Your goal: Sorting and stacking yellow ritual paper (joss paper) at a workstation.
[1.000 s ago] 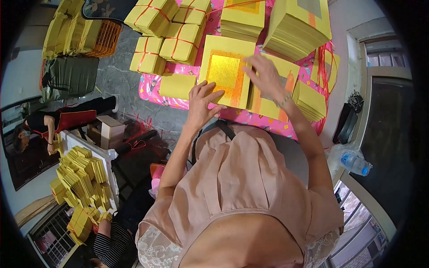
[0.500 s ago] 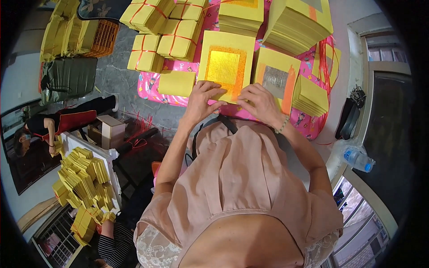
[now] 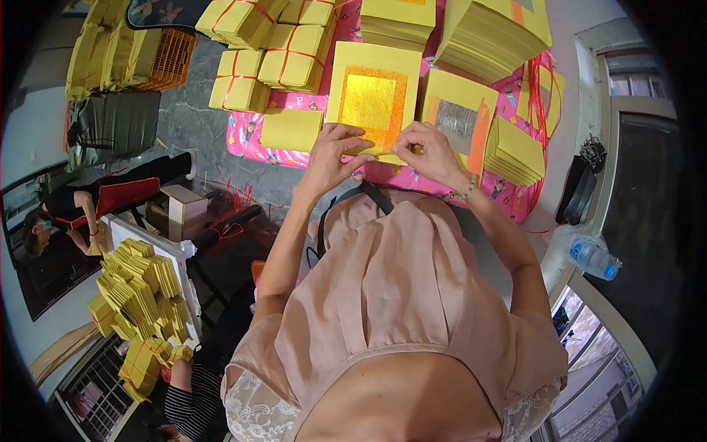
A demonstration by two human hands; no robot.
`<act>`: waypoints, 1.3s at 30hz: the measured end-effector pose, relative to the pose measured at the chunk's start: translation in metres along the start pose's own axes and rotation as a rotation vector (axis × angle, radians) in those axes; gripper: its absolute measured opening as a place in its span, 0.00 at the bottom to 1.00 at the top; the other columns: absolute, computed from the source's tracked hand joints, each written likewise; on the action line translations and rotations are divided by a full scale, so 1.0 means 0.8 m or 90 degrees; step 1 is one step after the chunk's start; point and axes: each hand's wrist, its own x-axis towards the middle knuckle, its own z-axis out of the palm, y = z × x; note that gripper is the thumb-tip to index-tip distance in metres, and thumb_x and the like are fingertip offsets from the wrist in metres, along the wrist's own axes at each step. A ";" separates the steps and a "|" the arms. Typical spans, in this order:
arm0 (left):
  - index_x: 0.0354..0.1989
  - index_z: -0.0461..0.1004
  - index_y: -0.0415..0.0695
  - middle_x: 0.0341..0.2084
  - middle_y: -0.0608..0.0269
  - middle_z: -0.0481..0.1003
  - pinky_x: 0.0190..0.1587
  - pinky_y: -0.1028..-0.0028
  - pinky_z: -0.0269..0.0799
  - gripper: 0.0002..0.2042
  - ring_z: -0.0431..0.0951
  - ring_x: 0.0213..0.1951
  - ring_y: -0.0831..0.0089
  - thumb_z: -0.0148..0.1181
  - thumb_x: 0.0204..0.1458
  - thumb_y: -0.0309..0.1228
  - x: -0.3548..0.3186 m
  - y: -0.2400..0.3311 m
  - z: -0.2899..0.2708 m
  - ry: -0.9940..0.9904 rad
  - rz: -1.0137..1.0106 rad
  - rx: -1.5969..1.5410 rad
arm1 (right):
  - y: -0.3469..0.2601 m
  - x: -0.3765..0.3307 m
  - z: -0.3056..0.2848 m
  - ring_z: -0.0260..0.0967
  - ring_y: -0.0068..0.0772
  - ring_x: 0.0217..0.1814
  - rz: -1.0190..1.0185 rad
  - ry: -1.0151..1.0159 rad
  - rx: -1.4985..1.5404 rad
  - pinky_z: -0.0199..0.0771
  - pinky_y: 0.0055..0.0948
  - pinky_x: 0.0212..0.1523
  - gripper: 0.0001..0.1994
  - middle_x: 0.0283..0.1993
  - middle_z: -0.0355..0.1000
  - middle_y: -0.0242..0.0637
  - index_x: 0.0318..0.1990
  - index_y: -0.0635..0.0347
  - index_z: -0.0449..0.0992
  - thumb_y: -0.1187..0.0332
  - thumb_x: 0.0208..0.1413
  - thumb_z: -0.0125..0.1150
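Observation:
In front of me lies a yellow paper sheet (image 3: 370, 65) with a shiny gold foil square inside an orange border. My left hand (image 3: 337, 153) has its curled fingers on the sheet's near left corner, with the thumb at the edge. At the near right corner, my right hand (image 3: 431, 153) pinches the edge between thumb and fingers. A bracelet circles my right wrist. Close beside the right hand is a stack of yellow paper (image 3: 458, 88) with a silver square and an orange stripe on top. A plain yellow piece (image 3: 292, 130) lies left of my left hand.
A pink patterned cover (image 3: 247, 140) lies under the papers. Red-tied yellow bundles (image 3: 293, 55) stand far left, tall stacks (image 3: 490, 40) far right. Red strings (image 3: 540, 96) hang at the right edge. Two people work at a side table (image 3: 188, 283) heaped with yellow paper.
My right hand's fingers have drawn together into a pinch at the sheet's near edge, and its wrist has lifted slightly. The left hand stays at its corner. The view has shifted slightly.

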 end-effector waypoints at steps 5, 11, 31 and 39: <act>0.39 0.84 0.46 0.41 0.57 0.79 0.50 0.62 0.72 0.11 0.74 0.48 0.58 0.69 0.50 0.36 0.001 0.004 -0.001 0.010 -0.002 -0.012 | 0.004 0.001 -0.009 0.71 0.38 0.42 -0.086 -0.020 0.014 0.70 0.36 0.44 0.09 0.37 0.74 0.34 0.35 0.60 0.79 0.65 0.52 0.70; 0.40 0.80 0.38 0.39 0.55 0.78 0.48 0.63 0.73 0.08 0.75 0.45 0.57 0.61 0.55 0.28 0.002 0.007 0.004 0.010 -0.013 -0.019 | 0.005 -0.012 -0.051 0.70 0.39 0.45 -0.109 -0.032 -0.057 0.72 0.35 0.46 0.17 0.42 0.70 0.37 0.43 0.59 0.74 0.64 0.49 0.73; 0.46 0.81 0.50 0.45 0.59 0.78 0.45 0.66 0.77 0.15 0.79 0.46 0.60 0.68 0.48 0.27 -0.004 0.018 0.022 0.039 0.038 -0.050 | 0.033 0.023 -0.052 0.72 0.38 0.44 -0.369 -0.080 -0.176 0.75 0.36 0.42 0.13 0.40 0.72 0.33 0.39 0.55 0.80 0.60 0.49 0.67; 0.45 0.82 0.49 0.41 0.58 0.80 0.46 0.66 0.77 0.17 0.80 0.44 0.60 0.73 0.44 0.30 0.002 0.012 0.020 -0.002 -0.027 -0.115 | 0.044 0.022 -0.049 0.73 0.38 0.44 -0.355 -0.067 -0.161 0.75 0.36 0.43 0.12 0.42 0.73 0.33 0.38 0.55 0.83 0.60 0.49 0.67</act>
